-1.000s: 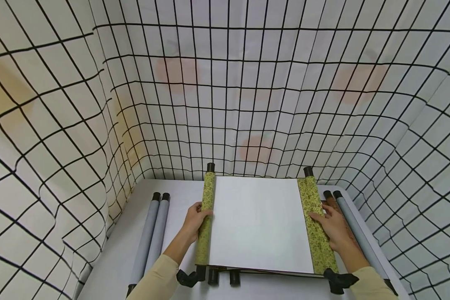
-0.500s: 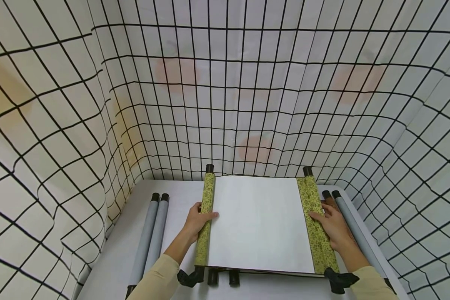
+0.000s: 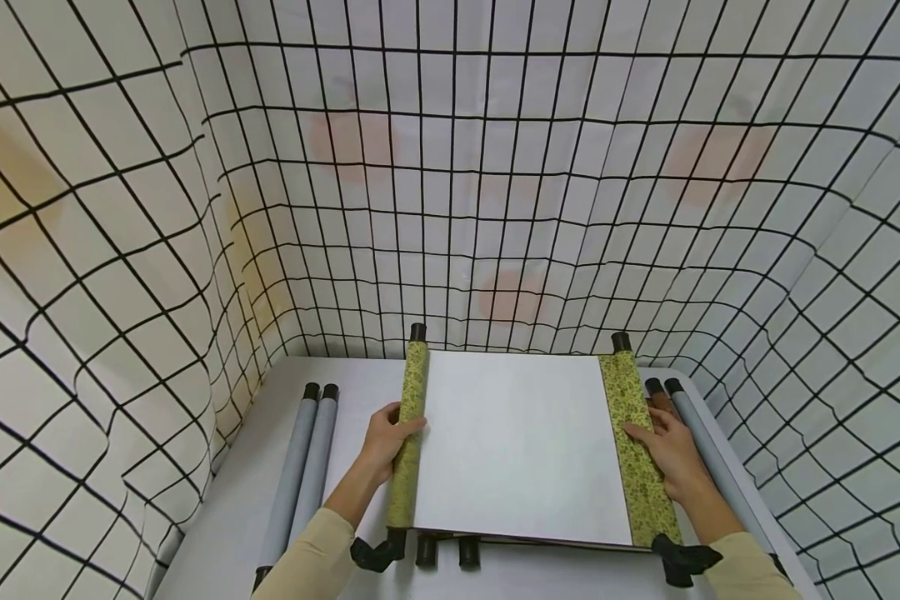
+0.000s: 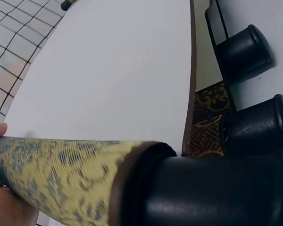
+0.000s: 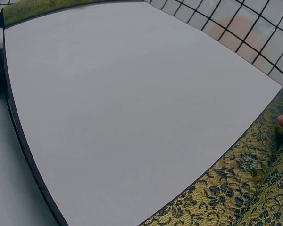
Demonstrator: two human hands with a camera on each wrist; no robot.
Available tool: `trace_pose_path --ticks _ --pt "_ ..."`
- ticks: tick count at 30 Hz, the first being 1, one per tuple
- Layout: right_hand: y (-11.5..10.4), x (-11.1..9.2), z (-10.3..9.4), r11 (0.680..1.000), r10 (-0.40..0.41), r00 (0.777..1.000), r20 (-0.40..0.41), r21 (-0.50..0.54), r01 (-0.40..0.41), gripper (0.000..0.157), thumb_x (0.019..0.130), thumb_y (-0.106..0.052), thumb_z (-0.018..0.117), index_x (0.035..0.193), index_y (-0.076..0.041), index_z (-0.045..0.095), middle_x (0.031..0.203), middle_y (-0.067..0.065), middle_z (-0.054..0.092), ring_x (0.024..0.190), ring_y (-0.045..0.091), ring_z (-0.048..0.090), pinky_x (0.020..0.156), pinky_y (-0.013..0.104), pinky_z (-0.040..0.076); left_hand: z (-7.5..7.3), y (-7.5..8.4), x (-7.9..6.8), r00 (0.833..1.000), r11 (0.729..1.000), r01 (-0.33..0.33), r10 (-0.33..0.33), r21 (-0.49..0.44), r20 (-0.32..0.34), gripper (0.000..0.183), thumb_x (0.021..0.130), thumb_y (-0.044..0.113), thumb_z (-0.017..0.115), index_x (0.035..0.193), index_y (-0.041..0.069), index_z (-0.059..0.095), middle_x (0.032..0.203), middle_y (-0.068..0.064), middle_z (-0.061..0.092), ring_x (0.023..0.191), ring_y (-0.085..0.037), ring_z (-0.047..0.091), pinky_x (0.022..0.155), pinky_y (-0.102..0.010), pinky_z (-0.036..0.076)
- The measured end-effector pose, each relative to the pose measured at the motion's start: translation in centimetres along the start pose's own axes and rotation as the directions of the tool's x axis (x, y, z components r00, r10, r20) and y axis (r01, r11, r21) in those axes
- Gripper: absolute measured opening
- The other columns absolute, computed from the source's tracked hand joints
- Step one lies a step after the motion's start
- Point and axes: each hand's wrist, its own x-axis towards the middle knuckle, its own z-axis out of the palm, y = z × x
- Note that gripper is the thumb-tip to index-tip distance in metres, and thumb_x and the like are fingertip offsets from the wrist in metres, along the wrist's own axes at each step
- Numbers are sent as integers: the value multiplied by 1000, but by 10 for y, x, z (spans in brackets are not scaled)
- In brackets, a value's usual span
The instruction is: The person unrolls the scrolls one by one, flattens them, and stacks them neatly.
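A partly unrolled scroll (image 3: 517, 442) with blank white paper and yellow-green floral brocade ends lies across the middle of the head view. My left hand (image 3: 384, 440) grips its left roll (image 3: 407, 450), thumb on top and fingers behind. On the other side my right hand (image 3: 673, 457) holds the right roll (image 3: 637, 450), its thumb pressing the brocade (image 5: 221, 197); its other fingers are mostly hidden behind the roll. In the left wrist view a thick black roller end (image 4: 217, 193) sticks out of the left roll.
Beneath the scroll, black roller ends (image 4: 247, 54) and dark red-gold brocade (image 4: 212, 101) of another scroll show. Two grey-blue rolled scrolls (image 3: 294, 475) lie at left. Another grey-blue roll (image 3: 708, 446) and a brown one (image 3: 660, 398) lie at right. Black wire mesh (image 3: 495, 217) surrounds the white table (image 3: 367, 375).
My left thumb reached onto the white paper, then came back to the roll's edge. The two rolls have moved slightly apart, the right one a little to the right.
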Motion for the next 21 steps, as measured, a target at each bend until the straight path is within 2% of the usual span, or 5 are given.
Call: trace_pose_path --ticks 4,7,12,17,21 --pt "0 0 -2 1000 6 1000 -1 6 -6 103 99 -46 70 165 -2 5 167 31 -1 151 50 10 114 65 24 -2 1 0 1000 998 11 -12 -61 -21 59 93 12 79 143 -1 50 116 -19 65 90 -27 67 73 -36 56" --pt "0 0 -4 1000 9 1000 -2 9 -9 103 99 -47 70 165 -2 5 167 30 -1 151 50 11 114 65 25 -3 2 0 999 997 22 -24 -80 -23 60 93 12 78 144 0 48 117 -19 67 89 -26 69 72 -36 57" --pt "3 2 -4 1000 5 1000 4 9 -5 104 98 -48 70 165 -3 5 167 31 2 150 51 15 113 64 28 -2 2 0 998 997 48 -50 -64 -32 59 94 13 75 145 -1 48 119 -20 64 93 -28 67 74 -37 56" --pt "4 3 -4 1000 -3 1000 16 13 2 104 98 -47 70 166 -4 4 167 30 -2 151 50 9 115 64 24 0 1 2 997 998 61 -62 -34 -38 59 96 15 72 146 -4 46 119 -20 61 95 -28 64 76 -36 54" --pt "4 3 -3 1000 -1 1000 15 13 1 104 98 -48 70 166 -4 4 167 30 -3 151 50 8 115 65 23 0 3 0 997 998 70 -70 -8 -38 66 95 19 77 148 -3 44 119 -19 61 95 -29 64 76 -38 54"
